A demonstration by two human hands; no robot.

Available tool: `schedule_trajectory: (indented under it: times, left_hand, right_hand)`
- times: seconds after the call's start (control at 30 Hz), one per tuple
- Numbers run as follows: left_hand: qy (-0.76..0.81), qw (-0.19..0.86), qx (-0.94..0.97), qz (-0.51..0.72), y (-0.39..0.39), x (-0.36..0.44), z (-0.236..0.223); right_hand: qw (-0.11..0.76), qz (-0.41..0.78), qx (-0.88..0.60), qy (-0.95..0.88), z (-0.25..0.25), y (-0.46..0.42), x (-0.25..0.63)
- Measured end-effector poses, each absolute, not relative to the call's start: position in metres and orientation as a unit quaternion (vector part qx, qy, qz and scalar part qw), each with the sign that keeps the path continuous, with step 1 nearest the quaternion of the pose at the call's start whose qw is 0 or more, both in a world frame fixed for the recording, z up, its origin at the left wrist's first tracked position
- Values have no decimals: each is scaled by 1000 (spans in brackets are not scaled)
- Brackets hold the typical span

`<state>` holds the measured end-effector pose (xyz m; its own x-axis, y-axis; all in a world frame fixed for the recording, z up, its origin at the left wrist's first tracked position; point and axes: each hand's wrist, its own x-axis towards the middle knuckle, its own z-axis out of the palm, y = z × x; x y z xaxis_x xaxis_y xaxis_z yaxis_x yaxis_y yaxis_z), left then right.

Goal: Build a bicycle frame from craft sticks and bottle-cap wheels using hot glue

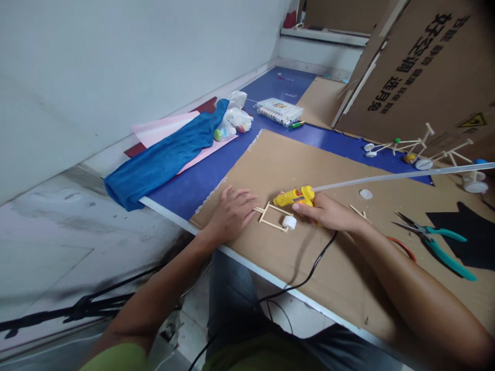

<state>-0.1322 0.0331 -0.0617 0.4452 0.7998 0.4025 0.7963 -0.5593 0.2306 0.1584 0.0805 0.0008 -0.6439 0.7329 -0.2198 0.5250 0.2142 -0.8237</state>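
My right hand (328, 210) is wrapped round a yellow hot glue gun (290, 197), its nozzle pointing left above a small frame of wooden sticks (274, 225). A long translucent glue stick (386, 178) juts out of the gun's back, to the right. My left hand (235, 212) rests on the cardboard, fingers together, over the left ends of the frame's sticks and holding them down; its fingertips are partly hidden. At the frame's right end is a white round piece (289, 222), like a bottle cap. The gun's black cord (309, 273) runs down over the table edge.
Teal-handled pliers (436, 242), black sheet (472, 232), loose sticks (359, 212) and a white disc (365, 194) lie right. Stick models with wheels (402, 147) stand by a large carton (425, 77). Blue cloth (166, 154), plastic bags (235, 118) and a marker case (279, 111) lie behind.
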Motion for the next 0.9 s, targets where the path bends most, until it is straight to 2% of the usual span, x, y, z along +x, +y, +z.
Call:
schedule_trajectory:
  times: [0.37,0.9]
  left_hand:
    - [467,-5,852,236,34,-133,-63]
    - [466,-13,852,238,34,-132,-62]
  right_hand:
    - [128,463,-403,-779,16,75,153]
    - [142,462,-389,-785,13,73,150]
